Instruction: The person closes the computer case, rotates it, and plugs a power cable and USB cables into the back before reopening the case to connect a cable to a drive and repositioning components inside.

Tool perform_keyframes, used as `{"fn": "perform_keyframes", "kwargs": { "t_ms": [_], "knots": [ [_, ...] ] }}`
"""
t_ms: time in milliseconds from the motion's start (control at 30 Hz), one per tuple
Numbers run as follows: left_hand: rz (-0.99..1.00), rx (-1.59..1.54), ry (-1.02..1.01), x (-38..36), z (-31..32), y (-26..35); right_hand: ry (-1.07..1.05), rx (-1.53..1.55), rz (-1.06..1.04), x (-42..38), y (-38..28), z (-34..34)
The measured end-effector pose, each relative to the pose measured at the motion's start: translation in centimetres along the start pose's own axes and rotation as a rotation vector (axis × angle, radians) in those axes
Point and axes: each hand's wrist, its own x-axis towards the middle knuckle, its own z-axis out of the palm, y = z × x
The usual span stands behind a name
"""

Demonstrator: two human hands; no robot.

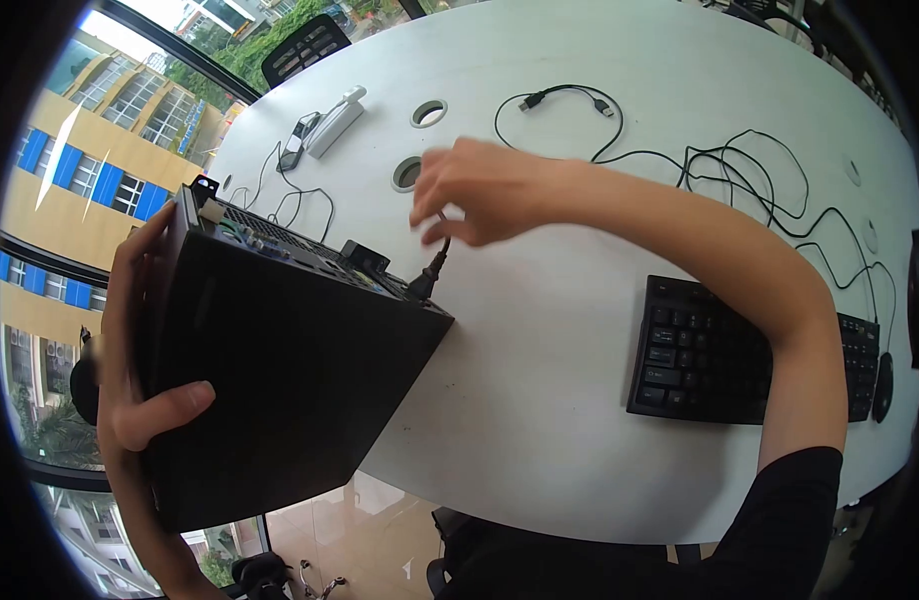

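A black desktop computer case (270, 370) stands tilted at the left edge of the table. My left hand (165, 415) grips its left end, with the thumb lying over the broad side panel and the fingers around the far side. A black power plug (423, 285) sits at the port-side corner of the case, and its cord rises to my right hand (470, 195). The fingers of that hand are curled and slightly blurred, closed around the cord. Ports and connectors (270, 243) show along the case's upper edge.
The white table (540, 350) bears a black keyboard (710, 355) under my right forearm, and a mouse (883, 388). A USB cable (620, 125) and tangled black cords (760, 190) lie at the back right. A white power strip (337, 122) and grommet holes (429, 113) are beyond the case.
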Motion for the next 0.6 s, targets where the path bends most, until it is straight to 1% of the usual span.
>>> {"fn": "perform_keyframes", "kwargs": {
  "t_ms": [67, 100, 167, 233, 333, 433, 533, 600],
  "knots": [
    [0.011, -0.007, -0.006, 0.0, 0.1, 0.1, 0.171, -0.311, 0.187, -0.2, 3.7, -2.4],
    [0.014, -0.007, -0.009, 0.1, 0.1, 0.2, 0.167, -0.417, 0.317, -0.7, 6.0, -3.8],
    [0.040, 0.018, -0.030, 0.1, -0.3, -0.1, 0.058, -0.609, 0.578, -2.1, 10.0, -5.6],
    [0.051, 0.018, -0.041, 0.1, -0.5, 0.0, 0.033, -0.667, 0.667, -4.2, 13.7, -5.3],
    [0.040, -0.014, -0.041, 0.1, -0.4, 0.5, -0.110, -0.726, 0.764, -5.8, 14.9, -5.1],
    [0.037, -0.007, -0.046, 0.0, -0.5, 0.5, -0.080, -0.788, 0.653, -6.6, 15.0, -5.3],
    [0.023, 0.013, -0.060, -0.1, -0.8, 0.6, 0.029, -0.909, 0.523, -6.8, 14.8, -5.7],
    [0.019, 0.008, -0.057, -0.1, -0.7, 0.7, 0.204, -0.754, 0.526, -6.6, 14.3, -6.4]
  ]
}}
